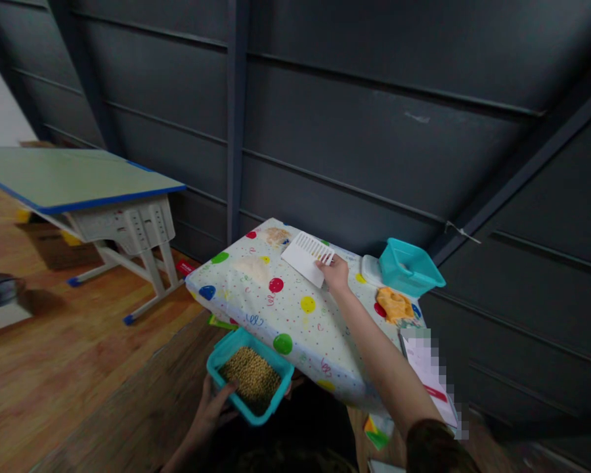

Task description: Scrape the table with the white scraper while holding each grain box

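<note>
My left hand [213,402] grips the left side of a teal plastic bin [284,378], its thumb over the rim. Small round yellowish beans [252,373] fill much of this bin, which sits low at the table's near edge, close to my lap. Over the far part of the table, my right hand [335,270] pinches the right end of a flat white sheet with a row of slots [303,263]. Left of the sheet lie a small tan heap [278,236] and a pale, powdery-looking patch [252,269]; I cannot tell what either is.
A dotted cloth covers the table [295,328]. At its right are a second teal bin [411,272], a white lid-like piece [371,269], a crumpled orange cloth [394,305] and a clipboard with paper [431,378]. A green-topped desk [79,177] stands left; a dark panelled wall [335,131] rises behind.
</note>
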### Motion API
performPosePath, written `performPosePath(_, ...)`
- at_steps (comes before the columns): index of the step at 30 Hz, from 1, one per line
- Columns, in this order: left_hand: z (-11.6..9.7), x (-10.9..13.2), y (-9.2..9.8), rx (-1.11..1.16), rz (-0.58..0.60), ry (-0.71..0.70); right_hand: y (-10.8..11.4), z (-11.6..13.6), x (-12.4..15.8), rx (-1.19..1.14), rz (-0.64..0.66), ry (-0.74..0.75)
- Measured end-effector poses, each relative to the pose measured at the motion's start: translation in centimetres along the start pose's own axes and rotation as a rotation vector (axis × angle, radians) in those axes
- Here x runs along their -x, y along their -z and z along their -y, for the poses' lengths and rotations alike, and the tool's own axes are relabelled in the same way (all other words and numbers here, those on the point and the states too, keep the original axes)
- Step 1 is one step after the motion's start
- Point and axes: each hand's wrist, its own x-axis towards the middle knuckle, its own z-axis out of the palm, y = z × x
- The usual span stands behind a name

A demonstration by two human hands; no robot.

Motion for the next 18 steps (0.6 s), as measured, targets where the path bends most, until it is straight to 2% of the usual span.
performPosePath(7, -0.1, 0.0, 0.1, -0.018, -0.056, 0.021, -0.1, -0.1, 1.1, -0.124, 0.037, -0.025)
performPosePath(13, -0.2, -0.1, 0.2, -0.026, -0.039, 0.018, 0.9, -0.2, 1.3, -0.145, 0.131, 0.04)
performPosePath(18, -0.3, 0.1, -0.1, 0.001, -0.037, 0.031, 1.7, 0.2, 1.1, -0.067, 0.193, 0.104)
